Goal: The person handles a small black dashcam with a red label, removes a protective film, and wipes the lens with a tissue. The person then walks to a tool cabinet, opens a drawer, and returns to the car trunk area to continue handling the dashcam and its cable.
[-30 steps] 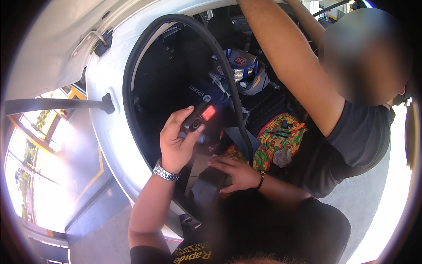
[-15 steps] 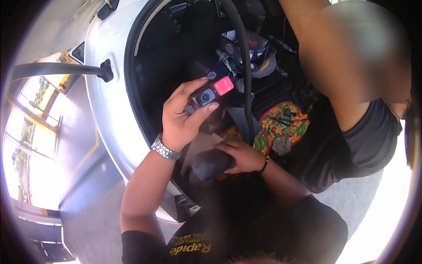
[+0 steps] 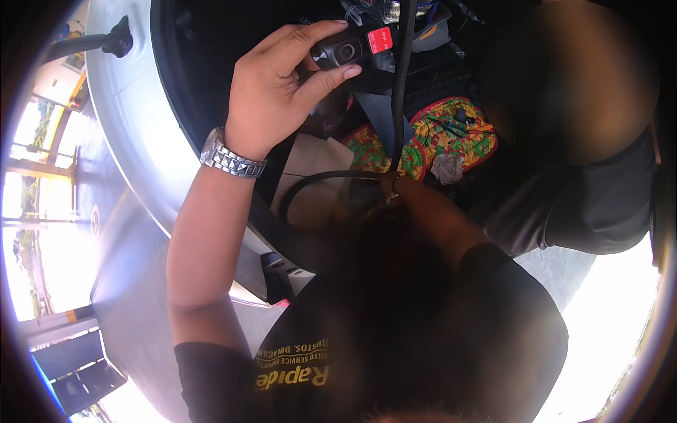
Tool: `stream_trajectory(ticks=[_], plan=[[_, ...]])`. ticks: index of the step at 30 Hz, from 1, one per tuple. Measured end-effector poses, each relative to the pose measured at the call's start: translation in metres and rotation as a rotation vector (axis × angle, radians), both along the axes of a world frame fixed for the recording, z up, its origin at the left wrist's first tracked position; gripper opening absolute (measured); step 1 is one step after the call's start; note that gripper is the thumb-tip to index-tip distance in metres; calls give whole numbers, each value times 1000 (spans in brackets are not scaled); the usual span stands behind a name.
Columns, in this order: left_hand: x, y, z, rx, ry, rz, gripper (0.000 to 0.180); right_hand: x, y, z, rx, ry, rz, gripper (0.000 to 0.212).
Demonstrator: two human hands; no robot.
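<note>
their left hand [image 3: 271, 88] pinching a small black camera [image 3: 342, 51] | camera's up over the car trunk [image 3: 204, 67], red tab [image 3: 380, 40] showing | right hand [image 3: 390, 186] by the rubber seal [image 3: 399, 106] — kinda dark, can't tell its grip

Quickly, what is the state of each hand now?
Left hand: closed on a small dark camera-like device.
Right hand: dim and partly hidden near the black rubber seal; open, closed or holding something, it cannot be told.
</note>
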State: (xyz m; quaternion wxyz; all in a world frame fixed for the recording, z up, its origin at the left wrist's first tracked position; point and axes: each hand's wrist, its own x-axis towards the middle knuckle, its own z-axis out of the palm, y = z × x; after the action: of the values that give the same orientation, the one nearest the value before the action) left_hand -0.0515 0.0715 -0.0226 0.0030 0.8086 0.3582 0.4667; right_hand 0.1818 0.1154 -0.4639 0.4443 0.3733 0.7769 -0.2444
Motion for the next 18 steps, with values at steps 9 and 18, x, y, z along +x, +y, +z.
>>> stream_trajectory(ticks=[9,18], plan=[[-4,-1,-1,-92,47,36,49,14,-38,63,-237,534,-220,49],[-4,4,-12,-86,320,103,41,138,-131,161,-67,429,-426,30]])
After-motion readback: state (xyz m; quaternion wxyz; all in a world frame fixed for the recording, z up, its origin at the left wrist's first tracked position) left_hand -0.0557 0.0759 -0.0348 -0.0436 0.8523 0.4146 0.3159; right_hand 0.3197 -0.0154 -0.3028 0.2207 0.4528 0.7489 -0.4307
